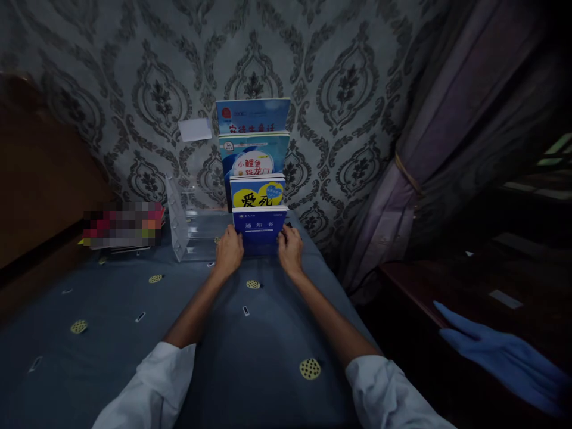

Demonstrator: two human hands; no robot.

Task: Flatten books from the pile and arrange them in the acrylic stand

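Note:
A small dark-blue booklet (259,235) stands upright at the front of a row of books, gripped at its two side edges. My left hand (229,250) is closed on its left edge, and my right hand (290,247) on its right edge. Behind it rise a blue book with a yellow patch (257,193), a teal picture book (254,156) and a taller blue book (253,115), stepped in height. To the left of my left hand extends a clear plastic rack (176,220) with tiered slots. The books' lower edges are hidden.
A stack of books or papers (125,229), partly blurred out, lies on the blue patterned cloth (214,351) at left. A white card (195,129) is on the wallpapered wall. To the right are a tied curtain (384,196), a dark table (415,286) and a blue glove (504,354).

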